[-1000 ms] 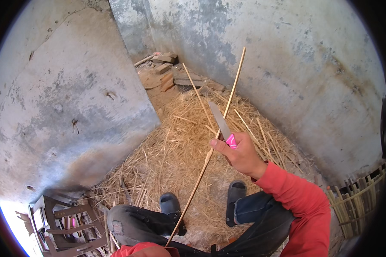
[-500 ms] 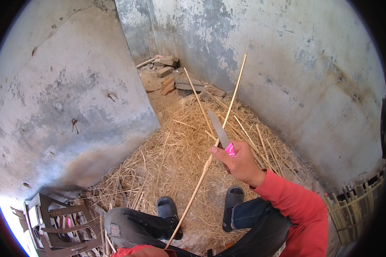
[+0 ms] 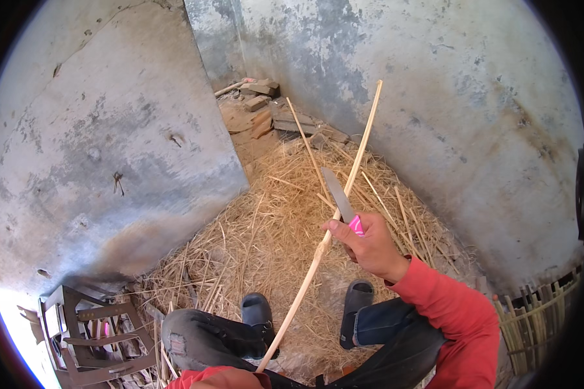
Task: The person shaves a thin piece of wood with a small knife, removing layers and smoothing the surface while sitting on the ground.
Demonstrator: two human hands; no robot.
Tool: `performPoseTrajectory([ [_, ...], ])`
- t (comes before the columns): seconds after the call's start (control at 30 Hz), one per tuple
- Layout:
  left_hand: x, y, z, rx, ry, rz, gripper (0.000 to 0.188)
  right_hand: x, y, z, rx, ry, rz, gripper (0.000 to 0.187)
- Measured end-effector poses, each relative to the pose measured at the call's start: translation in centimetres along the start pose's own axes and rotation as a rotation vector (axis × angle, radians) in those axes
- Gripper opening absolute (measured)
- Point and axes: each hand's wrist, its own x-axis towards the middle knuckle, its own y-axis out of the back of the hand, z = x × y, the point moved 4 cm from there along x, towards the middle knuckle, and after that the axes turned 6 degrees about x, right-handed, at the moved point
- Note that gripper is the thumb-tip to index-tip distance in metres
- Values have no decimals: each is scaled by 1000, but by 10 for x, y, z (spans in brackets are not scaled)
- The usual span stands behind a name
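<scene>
My right hand (image 3: 374, 248) is closed around the pink handle (image 3: 357, 225) of a knife, its thumb pressed on a long pale bamboo strip (image 3: 298, 296). The knife's grey blade (image 3: 339, 194) points up and away to the left, lying against the strip where they cross. From its far tip near the wall, the strip slants down past a knobbly joint to my lap. My left hand (image 3: 230, 378) shows only in part at the lower edge, beside the strip's near end; its fingers are hidden.
Shavings (image 3: 285, 188) cover the floor around my dark slippers (image 3: 257, 309), with several loose strips at the right. Bricks (image 3: 259, 91) lie at the far corner between weathered walls. A brown frame (image 3: 104, 340) stands at left, and a slatted basket (image 3: 540, 321) at right.
The bamboo strip has turned and now shows a broader face. The whole view has shifted slightly; my right hand keeps its hold on the knife at nearly the same spot along the strip.
</scene>
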Motion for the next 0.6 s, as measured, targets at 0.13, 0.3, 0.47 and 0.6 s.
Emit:
performPoseTrajectory([
  [0.13, -1, -10, -2, -61, 72, 80, 34, 2, -1, 6, -73, 4, -17, 36],
  [0.3, -6, -1, 5, 81, 110, -129, 35, 0, 0, 4, -88, 6, -26, 37],
  [0.47, -37, 4, -52, 284, 211, -739, 65, -4, -1, -2, -75, -15, -33, 34],
  [0.6, -80, 2, -83, 60, 1222, -946, 64, -12, -14, -7, -22, -39, -80, 31],
])
